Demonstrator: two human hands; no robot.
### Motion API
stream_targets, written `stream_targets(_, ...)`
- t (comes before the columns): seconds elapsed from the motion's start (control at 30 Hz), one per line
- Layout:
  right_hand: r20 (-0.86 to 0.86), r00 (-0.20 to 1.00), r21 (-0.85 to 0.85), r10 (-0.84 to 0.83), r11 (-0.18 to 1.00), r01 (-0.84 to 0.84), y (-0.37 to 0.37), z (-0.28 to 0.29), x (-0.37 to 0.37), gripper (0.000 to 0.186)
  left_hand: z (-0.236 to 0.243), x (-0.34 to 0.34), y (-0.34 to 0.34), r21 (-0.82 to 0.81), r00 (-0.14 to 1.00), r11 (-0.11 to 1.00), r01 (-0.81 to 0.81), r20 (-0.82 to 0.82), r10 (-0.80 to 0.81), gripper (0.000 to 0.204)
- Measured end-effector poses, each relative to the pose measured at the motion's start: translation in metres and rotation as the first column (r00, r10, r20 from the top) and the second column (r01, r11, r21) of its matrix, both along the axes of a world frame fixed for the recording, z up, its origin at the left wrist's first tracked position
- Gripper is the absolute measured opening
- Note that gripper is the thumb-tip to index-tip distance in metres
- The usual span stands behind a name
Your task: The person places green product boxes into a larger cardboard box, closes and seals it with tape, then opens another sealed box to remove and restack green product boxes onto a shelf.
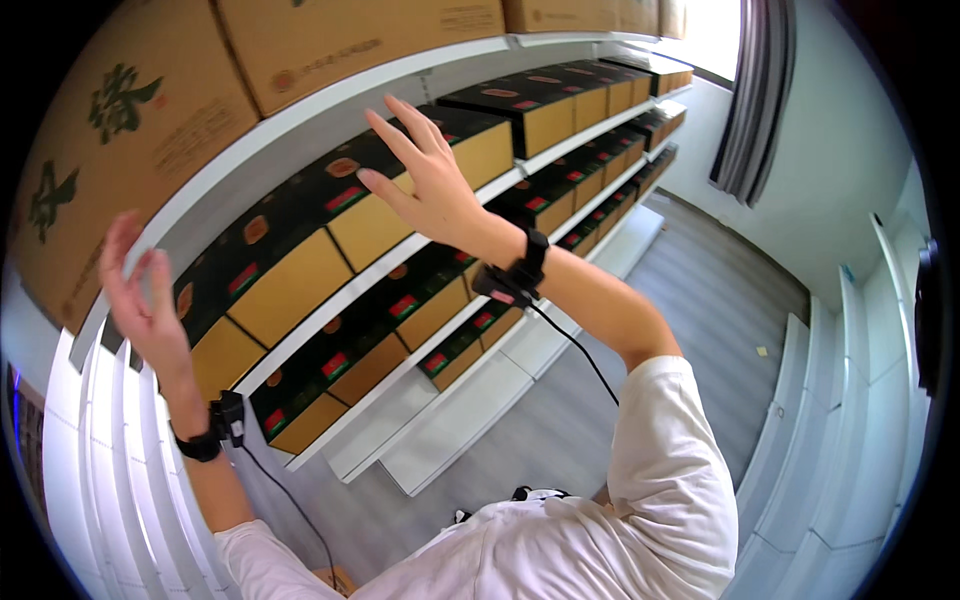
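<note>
My left hand (pixel 146 295) is raised in front of a large brown cardboard carton (pixel 130 140) on the top shelf, fingers apart and slightly curled, holding nothing. Over the row of black and gold boxes one shelf down, my right hand (pixel 430 190) is stretched out with its fingers spread, also empty. A black and gold box (pixel 375 225) lies just below that hand; whether the fingertips touch it I cannot tell. Each wrist wears a black strap with a small device (pixel 507 283) and a cable.
White metal shelves (pixel 390 262) hold several tiers of black and gold boxes, with more cartons (pixel 360 40) on top. A grey curtain (pixel 757 100) hangs by a window at the far right. White shelving (pixel 850 400) stands on the right, beyond a grey floor (pixel 690 300).
</note>
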State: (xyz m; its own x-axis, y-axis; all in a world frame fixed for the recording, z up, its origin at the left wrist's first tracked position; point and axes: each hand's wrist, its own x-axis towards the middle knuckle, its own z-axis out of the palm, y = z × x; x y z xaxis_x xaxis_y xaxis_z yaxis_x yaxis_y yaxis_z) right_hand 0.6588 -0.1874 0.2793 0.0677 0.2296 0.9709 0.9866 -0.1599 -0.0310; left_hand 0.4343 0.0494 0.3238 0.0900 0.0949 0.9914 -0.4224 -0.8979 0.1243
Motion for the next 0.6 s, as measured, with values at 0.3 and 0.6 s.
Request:
stream_targets(0.3, -0.515, 0.815, -0.045, -0.266, 0.958, 0.284, -0.217, -0.163, 0.017, 0.043, -0.125, 0.17, -0.185, -0.355, 0.517, 0.713, 0.604, -0.507, -0.69, 0.037)
stream_targets(0.6, -0.836, 0.284, -0.146, -0.469, 0.689, 0.71, -0.368, -0.299, -0.027, 0.031, -0.274, 0.299, -0.321, -0.569, 0.013, 0.53, 0.629, -0.674, -0.739, 0.041)
